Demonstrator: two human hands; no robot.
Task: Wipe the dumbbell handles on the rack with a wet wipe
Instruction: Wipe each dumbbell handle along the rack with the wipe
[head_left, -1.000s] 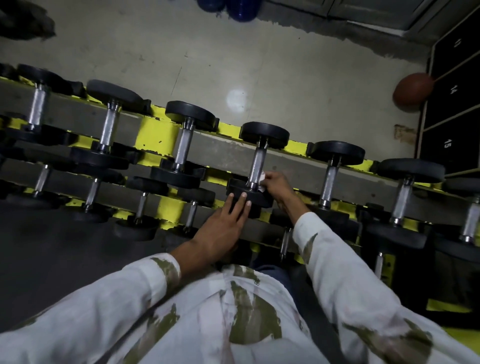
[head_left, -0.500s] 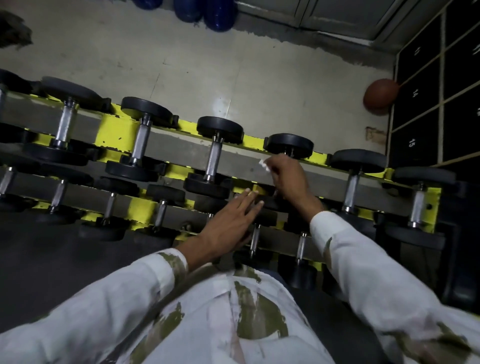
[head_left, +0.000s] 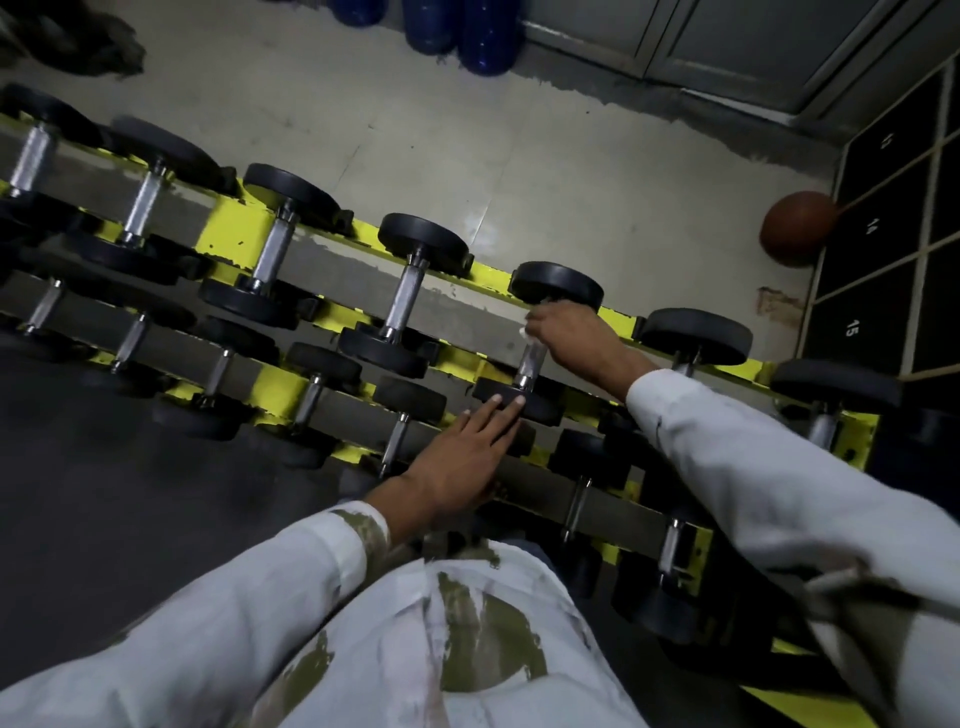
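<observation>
My right grip (head_left: 569, 338) is curled round the upper end of a dumbbell handle (head_left: 531, 364) on the top tier of the yellow rack (head_left: 234, 234). The wet wipe (head_left: 525, 332) is held against the steel, with only a white corner showing at my fingers. This hand sits just under the far weight head (head_left: 558, 286). My left grip (head_left: 462, 457) lies flat with its fingers straight and holds nothing. Its tips rest on the near head (head_left: 545, 408) of the same dumbbell. More dumbbells line both tiers. A brown ball (head_left: 797, 228) is on the floor beside numbered lockers (head_left: 878, 270).
</observation>
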